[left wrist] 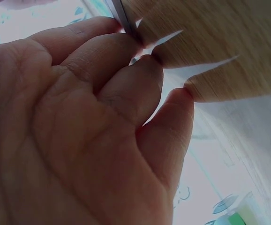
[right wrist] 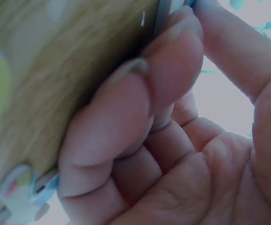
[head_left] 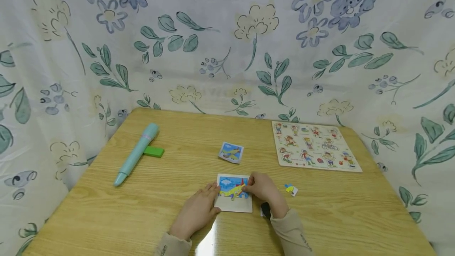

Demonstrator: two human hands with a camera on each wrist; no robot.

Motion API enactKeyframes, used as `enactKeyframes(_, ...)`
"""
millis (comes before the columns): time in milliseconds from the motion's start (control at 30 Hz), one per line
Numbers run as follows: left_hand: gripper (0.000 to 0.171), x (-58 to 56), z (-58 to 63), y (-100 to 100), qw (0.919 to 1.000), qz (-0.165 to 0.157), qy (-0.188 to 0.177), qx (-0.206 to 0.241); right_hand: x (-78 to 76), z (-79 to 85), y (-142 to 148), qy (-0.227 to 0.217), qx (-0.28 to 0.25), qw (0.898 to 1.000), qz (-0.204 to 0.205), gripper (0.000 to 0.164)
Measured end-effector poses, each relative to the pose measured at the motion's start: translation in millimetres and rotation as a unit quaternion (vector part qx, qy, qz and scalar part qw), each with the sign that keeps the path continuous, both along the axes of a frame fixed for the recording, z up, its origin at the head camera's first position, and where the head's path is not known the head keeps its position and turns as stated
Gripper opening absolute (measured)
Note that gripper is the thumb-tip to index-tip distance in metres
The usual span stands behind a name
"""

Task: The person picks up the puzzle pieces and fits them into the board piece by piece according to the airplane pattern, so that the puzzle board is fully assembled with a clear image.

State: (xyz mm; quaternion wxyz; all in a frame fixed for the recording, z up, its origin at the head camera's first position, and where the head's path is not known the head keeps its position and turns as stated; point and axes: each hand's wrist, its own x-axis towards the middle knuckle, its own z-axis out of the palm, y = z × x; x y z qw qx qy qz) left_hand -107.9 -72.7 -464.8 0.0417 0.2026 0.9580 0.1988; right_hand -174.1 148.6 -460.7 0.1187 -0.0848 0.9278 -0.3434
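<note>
A small jigsaw puzzle board [head_left: 234,204] with a yellow airplane on blue sky lies on the table; its upper part is filled with pieces and its lower strip is bare pale wood. My left hand [head_left: 199,208] rests at the board's left edge, fingers stretched forward and thumb by the lower left corner. At the right edge, my right hand [head_left: 264,189] holds the board, thumb over the picture and curled fingertips [right wrist: 126,89] against its side. A loose puzzle piece [head_left: 291,190], yellow, blue and white, lies right of that hand.
Behind the board lies a square airplane picture card [head_left: 231,153]. On the left are a long turquoise pen-shaped object [head_left: 136,155] and a green block [head_left: 154,152]. A wooden board with children's figures [head_left: 316,145] lies at the back right. A flowered curtain [head_left: 227,50] hangs behind the table.
</note>
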Motion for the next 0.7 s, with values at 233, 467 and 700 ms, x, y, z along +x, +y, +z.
enactKeyframes(233, 0.063, -0.9, -0.5, 0.9, 1.0, 0.001, 0.0, 0.007, -1.1, -1.2, 6.6, -0.012, -0.033, 0.999, 0.015, 0.02)
enactKeyframes(467, 0.063, -0.4, -0.2, -0.1, 0.9999, 0.003, -0.009, 0.012, 0.3, -0.7, 2.6, 0.001, 0.003, 1.0, 0.03, 0.022)
enactKeyframes(700, 0.064, -1.5, -0.3, 0.3, 0.9998, 0.003, -0.011, 0.016, 0.9, -0.1, -1.5, 0.003, 0.03, 1.0, 0.007, 0.03)
